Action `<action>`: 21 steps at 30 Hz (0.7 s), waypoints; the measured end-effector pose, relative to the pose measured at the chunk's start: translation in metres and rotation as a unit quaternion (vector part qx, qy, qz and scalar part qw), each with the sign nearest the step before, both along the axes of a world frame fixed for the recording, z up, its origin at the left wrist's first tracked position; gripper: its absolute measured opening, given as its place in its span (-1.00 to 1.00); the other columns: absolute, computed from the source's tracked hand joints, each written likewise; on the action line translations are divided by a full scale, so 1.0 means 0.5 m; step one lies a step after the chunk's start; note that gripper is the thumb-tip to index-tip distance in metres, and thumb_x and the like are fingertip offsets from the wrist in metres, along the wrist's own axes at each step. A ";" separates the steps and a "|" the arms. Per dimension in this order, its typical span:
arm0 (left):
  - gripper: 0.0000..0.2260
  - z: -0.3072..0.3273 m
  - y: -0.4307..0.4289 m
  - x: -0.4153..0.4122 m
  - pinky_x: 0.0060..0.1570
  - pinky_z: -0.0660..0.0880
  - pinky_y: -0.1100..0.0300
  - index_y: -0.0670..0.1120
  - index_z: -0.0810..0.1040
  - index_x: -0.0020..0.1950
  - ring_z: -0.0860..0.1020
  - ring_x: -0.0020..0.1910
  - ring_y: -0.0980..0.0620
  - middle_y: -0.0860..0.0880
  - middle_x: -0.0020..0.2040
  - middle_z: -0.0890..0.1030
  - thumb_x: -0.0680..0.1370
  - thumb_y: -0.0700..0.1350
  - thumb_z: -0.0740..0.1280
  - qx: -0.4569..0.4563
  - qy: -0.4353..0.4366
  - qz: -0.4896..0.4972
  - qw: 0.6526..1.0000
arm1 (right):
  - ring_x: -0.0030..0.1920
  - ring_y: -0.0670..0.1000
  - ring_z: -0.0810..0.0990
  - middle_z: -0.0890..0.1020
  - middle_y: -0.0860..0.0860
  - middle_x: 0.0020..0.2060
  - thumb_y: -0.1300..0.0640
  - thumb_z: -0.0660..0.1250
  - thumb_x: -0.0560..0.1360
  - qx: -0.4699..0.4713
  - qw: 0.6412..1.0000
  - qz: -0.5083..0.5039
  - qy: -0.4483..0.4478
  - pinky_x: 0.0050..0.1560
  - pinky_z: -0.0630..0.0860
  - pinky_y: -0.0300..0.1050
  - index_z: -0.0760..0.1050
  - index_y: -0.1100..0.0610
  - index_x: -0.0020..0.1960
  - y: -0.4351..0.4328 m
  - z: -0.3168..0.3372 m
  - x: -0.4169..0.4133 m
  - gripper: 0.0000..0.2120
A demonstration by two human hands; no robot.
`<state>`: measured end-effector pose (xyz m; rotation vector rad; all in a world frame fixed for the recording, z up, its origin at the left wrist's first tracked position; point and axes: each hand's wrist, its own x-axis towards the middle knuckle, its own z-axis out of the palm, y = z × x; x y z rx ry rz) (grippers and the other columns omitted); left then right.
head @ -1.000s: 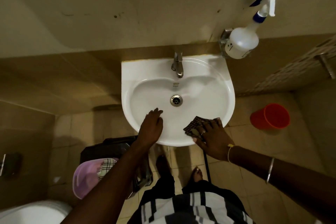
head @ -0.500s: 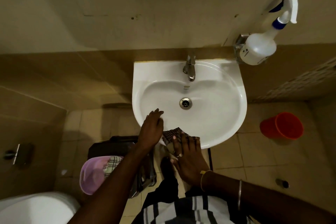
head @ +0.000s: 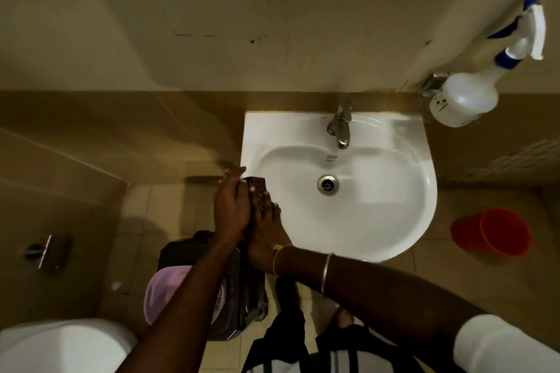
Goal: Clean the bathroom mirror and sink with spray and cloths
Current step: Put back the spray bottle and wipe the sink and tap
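The dark cloth (head: 257, 186) lies on the sink's (head: 378, 221) left rim, its long axis running along the rim toward the wall. The right hand (head: 266, 233) presses it with flat fingers. The left hand (head: 231, 206), fingers straight, overlaps the right.

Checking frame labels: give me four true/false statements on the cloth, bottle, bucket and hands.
1. The cloth lies at the left rim of the sink, under the fingers of the right hand. True.
2. The left hand holds the spray bottle. False: the bottle sits at the wall, right of the tap, untouched.
3. The red bucket stands in the sink. False: it is on the floor, right of the sink.
4. Both hands are at the sink's left side. True.
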<state>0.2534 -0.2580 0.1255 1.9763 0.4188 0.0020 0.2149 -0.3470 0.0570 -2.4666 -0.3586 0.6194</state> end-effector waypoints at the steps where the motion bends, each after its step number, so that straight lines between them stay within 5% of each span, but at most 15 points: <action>1: -0.66 0.004 0.008 0.007 0.34 0.50 -0.10 0.06 0.55 0.37 0.54 0.31 0.02 0.06 0.33 0.58 0.64 -0.03 0.15 -0.008 -0.013 0.023 1.000 | 0.61 0.18 -0.39 -0.35 0.07 0.63 -0.06 0.26 0.61 -0.003 1.000 -0.003 -0.003 0.61 -0.21 0.25 -0.46 0.04 0.61 0.009 -0.008 0.021 -0.04; 4: -0.67 0.013 0.027 0.023 0.29 0.53 -0.02 0.01 0.59 0.34 0.59 0.25 -0.08 0.10 0.27 0.58 0.64 -0.11 0.17 -0.034 -0.035 0.087 0.995 | 0.55 0.28 -0.47 -0.38 0.08 0.61 -0.04 0.32 0.59 -0.056 0.995 0.058 -0.052 0.53 -0.36 0.21 -0.37 0.07 0.64 0.029 -0.005 0.082 -0.03; 8: -0.67 0.012 0.037 0.039 0.18 0.36 0.53 -0.12 0.59 0.37 0.48 0.33 0.12 0.11 0.28 0.53 0.67 -0.27 0.17 -0.054 -0.037 0.130 0.989 | 0.55 0.36 -0.44 -0.28 0.22 0.62 -0.03 0.20 0.62 -0.132 0.983 0.079 -0.103 0.49 -0.52 0.27 -0.06 0.15 0.67 0.060 0.002 0.166 -0.26; 10: -0.67 0.004 0.042 0.046 0.11 0.32 0.62 -0.11 0.58 0.38 0.46 0.33 0.16 0.08 0.31 0.54 0.67 -0.26 0.17 -0.065 -0.040 0.140 0.987 | 0.57 0.36 -0.40 -0.24 0.22 0.63 0.00 0.07 0.67 -0.135 0.982 0.064 -0.118 0.38 -0.67 0.17 0.00 0.18 0.66 0.066 0.008 0.210 -0.37; 14: -0.67 -0.005 0.042 0.047 0.17 0.33 0.53 -0.07 0.56 0.40 0.44 0.35 0.18 0.08 0.35 0.53 0.68 -0.24 0.17 -0.069 -0.034 0.136 0.988 | 0.59 0.40 -0.30 -0.14 0.26 0.64 -0.02 0.03 0.68 -0.158 0.969 0.084 -0.168 0.44 -0.55 0.27 0.23 0.14 0.60 0.050 0.042 0.300 -0.48; 19: -0.68 -0.009 0.020 0.044 0.01 0.39 0.59 0.02 0.57 0.37 0.52 0.04 0.48 0.19 0.16 0.58 0.68 -0.22 0.18 -0.092 -0.016 0.109 0.990 | 0.61 0.40 -0.17 -0.04 0.24 0.65 -0.07 0.02 0.67 -0.151 0.970 0.074 -0.178 0.59 -0.23 0.35 0.30 0.05 0.57 0.033 0.052 0.368 -0.49; 21: -0.69 -0.021 0.010 0.043 0.13 0.48 0.39 0.01 0.58 0.37 0.57 0.16 0.29 0.12 0.20 0.62 0.68 -0.16 0.19 -0.097 -0.006 0.092 0.991 | 0.61 0.39 -0.12 0.01 0.22 0.65 -0.09 0.04 0.67 -0.149 0.967 0.072 -0.192 0.59 -0.16 0.33 0.32 0.01 0.56 0.021 0.048 0.379 -0.51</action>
